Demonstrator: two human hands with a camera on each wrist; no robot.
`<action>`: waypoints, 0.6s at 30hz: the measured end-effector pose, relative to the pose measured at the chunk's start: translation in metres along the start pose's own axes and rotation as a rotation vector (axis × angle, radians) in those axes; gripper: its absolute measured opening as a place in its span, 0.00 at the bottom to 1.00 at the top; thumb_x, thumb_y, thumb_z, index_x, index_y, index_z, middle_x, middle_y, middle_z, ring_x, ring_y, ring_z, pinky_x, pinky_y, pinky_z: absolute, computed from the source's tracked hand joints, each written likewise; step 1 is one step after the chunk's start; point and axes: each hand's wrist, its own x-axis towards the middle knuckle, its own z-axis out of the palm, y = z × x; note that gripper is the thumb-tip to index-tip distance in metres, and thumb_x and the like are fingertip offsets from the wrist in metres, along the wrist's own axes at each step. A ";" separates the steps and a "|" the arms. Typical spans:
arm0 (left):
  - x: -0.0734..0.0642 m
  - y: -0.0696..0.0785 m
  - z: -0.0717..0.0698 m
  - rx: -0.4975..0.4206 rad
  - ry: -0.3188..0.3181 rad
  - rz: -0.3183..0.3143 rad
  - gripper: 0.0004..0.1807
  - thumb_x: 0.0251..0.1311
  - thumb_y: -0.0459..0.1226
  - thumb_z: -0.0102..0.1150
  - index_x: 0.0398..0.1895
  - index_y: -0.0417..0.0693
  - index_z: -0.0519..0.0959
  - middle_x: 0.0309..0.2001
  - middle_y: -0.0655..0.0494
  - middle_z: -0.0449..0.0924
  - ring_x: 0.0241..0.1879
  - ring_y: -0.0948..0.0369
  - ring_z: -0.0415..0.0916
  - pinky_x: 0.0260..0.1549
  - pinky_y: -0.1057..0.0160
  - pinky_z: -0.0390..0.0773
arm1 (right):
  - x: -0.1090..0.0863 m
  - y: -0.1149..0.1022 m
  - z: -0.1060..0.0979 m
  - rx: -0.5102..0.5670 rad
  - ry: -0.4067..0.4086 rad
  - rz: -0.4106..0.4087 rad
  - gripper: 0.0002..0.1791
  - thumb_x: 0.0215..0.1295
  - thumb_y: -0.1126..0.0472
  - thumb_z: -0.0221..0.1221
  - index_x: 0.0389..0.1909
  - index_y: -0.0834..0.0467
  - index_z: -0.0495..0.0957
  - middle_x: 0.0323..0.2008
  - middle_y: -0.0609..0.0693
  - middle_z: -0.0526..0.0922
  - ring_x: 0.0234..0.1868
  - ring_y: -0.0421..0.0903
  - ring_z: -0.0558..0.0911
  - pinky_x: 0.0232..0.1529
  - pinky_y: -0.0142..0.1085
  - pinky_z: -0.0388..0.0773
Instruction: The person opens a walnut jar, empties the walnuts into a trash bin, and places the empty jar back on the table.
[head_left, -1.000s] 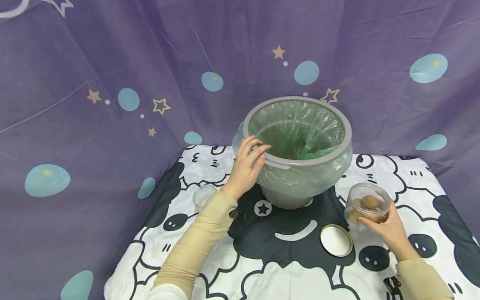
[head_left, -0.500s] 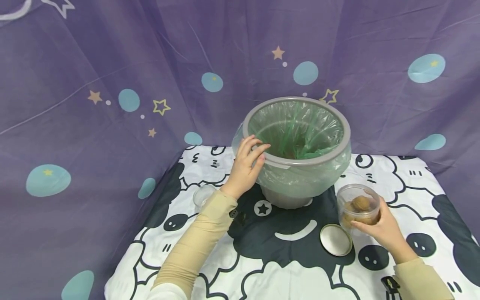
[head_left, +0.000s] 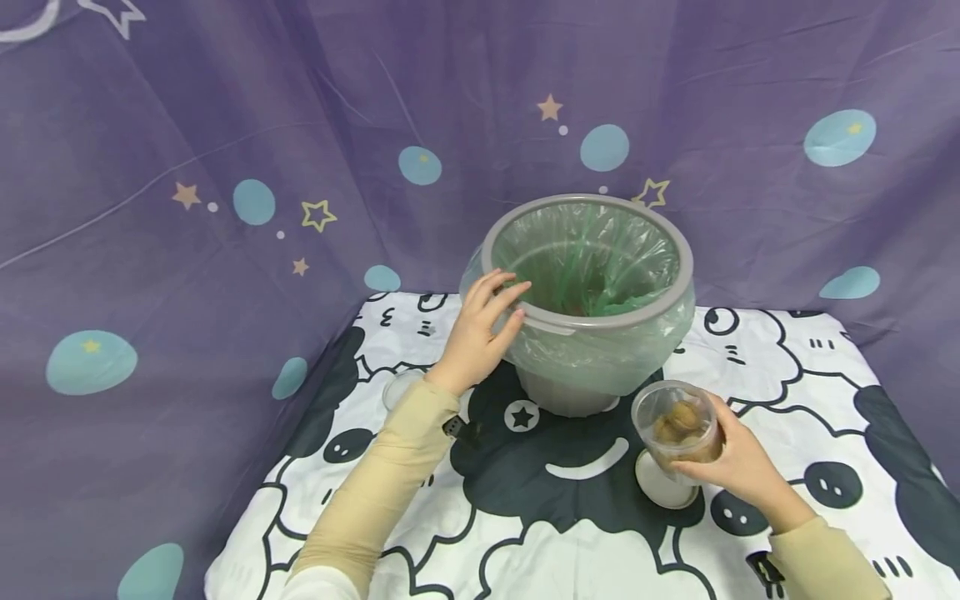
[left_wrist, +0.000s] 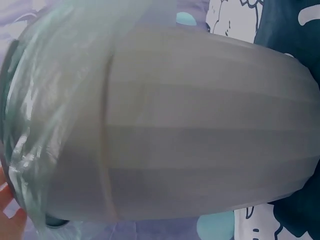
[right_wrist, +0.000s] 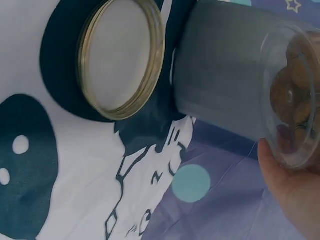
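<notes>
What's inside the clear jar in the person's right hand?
What look like brown walnuts lie inside the clear jar. The upper ones partly hide those beneath, and the right hand covers part of the side, so I can't count them all.

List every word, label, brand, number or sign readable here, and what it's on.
No readable words, labels, brands or numbers on the bin, jar or lid.
Cloth and curtain: printed stars, no lettering I can read.
The cloth's "3"-like squiggle looks like cartoon drawing.
</notes>
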 end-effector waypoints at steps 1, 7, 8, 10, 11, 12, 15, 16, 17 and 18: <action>-0.001 0.001 0.000 0.004 0.008 0.007 0.19 0.69 0.39 0.48 0.61 0.46 0.72 0.62 0.43 0.67 0.68 0.44 0.55 0.67 0.49 0.57 | 0.000 -0.001 0.001 0.012 -0.002 -0.021 0.54 0.31 0.62 0.78 0.65 0.60 0.62 0.52 0.46 0.74 0.46 0.22 0.66 0.46 0.24 0.65; -0.009 0.006 -0.002 0.015 0.045 0.063 0.19 0.65 0.36 0.52 0.59 0.44 0.73 0.60 0.42 0.67 0.66 0.43 0.58 0.66 0.48 0.58 | 0.002 -0.006 0.008 0.085 -0.015 -0.112 0.55 0.28 0.65 0.79 0.65 0.60 0.64 0.51 0.23 0.66 0.48 0.23 0.68 0.48 0.16 0.61; -0.011 0.007 -0.002 0.015 0.049 0.067 0.20 0.65 0.36 0.52 0.59 0.43 0.73 0.60 0.42 0.66 0.66 0.44 0.58 0.66 0.49 0.59 | 0.002 -0.006 0.009 0.091 -0.018 -0.116 0.55 0.28 0.65 0.78 0.65 0.60 0.64 0.51 0.24 0.67 0.48 0.23 0.68 0.48 0.16 0.61; -0.014 0.008 -0.003 0.013 0.057 0.071 0.20 0.64 0.35 0.53 0.59 0.43 0.73 0.60 0.41 0.66 0.65 0.46 0.59 0.66 0.49 0.60 | 0.002 -0.009 0.011 0.088 -0.022 -0.119 0.55 0.28 0.65 0.78 0.64 0.61 0.64 0.52 0.31 0.70 0.48 0.23 0.68 0.48 0.16 0.61; -0.016 0.009 -0.004 0.012 0.062 0.075 0.20 0.64 0.35 0.53 0.59 0.43 0.73 0.60 0.41 0.66 0.65 0.46 0.59 0.65 0.49 0.60 | 0.001 -0.010 0.012 0.080 -0.024 -0.117 0.55 0.28 0.65 0.79 0.64 0.62 0.64 0.52 0.35 0.72 0.48 0.23 0.68 0.48 0.16 0.61; -0.018 0.009 -0.004 0.014 0.067 0.080 0.20 0.64 0.35 0.53 0.59 0.43 0.73 0.60 0.41 0.66 0.65 0.47 0.60 0.65 0.49 0.60 | 0.001 -0.012 0.012 0.069 -0.027 -0.113 0.55 0.27 0.64 0.79 0.64 0.62 0.63 0.52 0.40 0.74 0.47 0.23 0.68 0.48 0.17 0.62; -0.024 0.012 -0.005 0.016 0.074 0.089 0.19 0.63 0.34 0.53 0.57 0.44 0.74 0.61 0.41 0.66 0.63 0.47 0.62 0.65 0.47 0.60 | 0.000 -0.016 0.015 0.047 -0.034 -0.105 0.55 0.27 0.64 0.79 0.64 0.63 0.63 0.50 0.53 0.75 0.47 0.23 0.68 0.47 0.17 0.62; -0.027 0.013 -0.004 0.015 0.072 0.090 0.18 0.63 0.34 0.53 0.57 0.44 0.74 0.61 0.42 0.66 0.63 0.46 0.62 0.64 0.46 0.61 | 0.000 -0.018 0.016 0.047 -0.037 -0.105 0.55 0.27 0.64 0.79 0.64 0.63 0.64 0.50 0.55 0.76 0.47 0.24 0.68 0.47 0.18 0.63; -0.029 0.014 -0.004 0.012 0.070 0.090 0.18 0.63 0.34 0.53 0.57 0.45 0.74 0.61 0.42 0.66 0.62 0.46 0.63 0.63 0.46 0.61 | 0.000 -0.019 0.016 0.047 -0.039 -0.111 0.55 0.26 0.64 0.79 0.64 0.63 0.64 0.50 0.57 0.76 0.47 0.24 0.68 0.47 0.18 0.63; -0.032 0.015 -0.004 0.009 0.067 0.089 0.18 0.63 0.34 0.53 0.57 0.45 0.74 0.62 0.42 0.65 0.62 0.46 0.63 0.62 0.45 0.62 | 0.000 -0.021 0.017 0.047 -0.042 -0.114 0.56 0.26 0.63 0.79 0.64 0.63 0.64 0.50 0.57 0.76 0.47 0.24 0.68 0.47 0.18 0.63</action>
